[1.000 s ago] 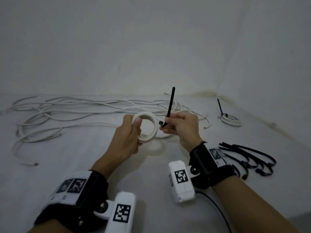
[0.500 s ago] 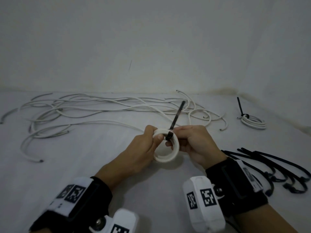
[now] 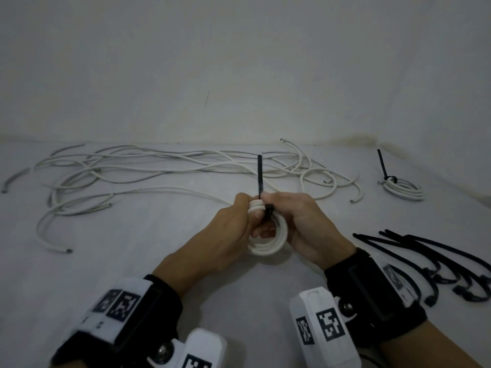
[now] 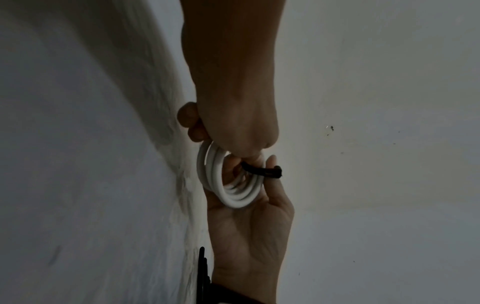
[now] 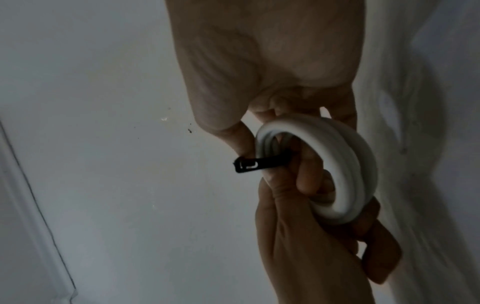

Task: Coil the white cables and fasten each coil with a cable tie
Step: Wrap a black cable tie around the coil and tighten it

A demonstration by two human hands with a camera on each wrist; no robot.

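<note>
We have the white coil (image 3: 268,235) held up between both hands just above the counter (image 3: 159,261), with the black cable tie (image 3: 266,213) passed through its centre: the tie's head sits over the near side of the turns and its tail stands straight up behind them. Our left hand (image 3: 228,232) has its fingers curled round the coil's left side, and our right hand (image 3: 305,224) has its fingers clamped on the coil's right side with the tie pinched at the top. The tail does not look threaded into the head yet, so the main risk, as we judge it, is the springy turns fanning out if either hold slackens while we bend the tail round. A second risk is feeding the tail in from the wrong face, so the ratchet never catches. The loose cables (image 3: 159,171) lie well behind, a finished coil (image 3: 405,189) sits far right, and the spare ties (image 3: 438,261) lie beside our right wrist.
</note>
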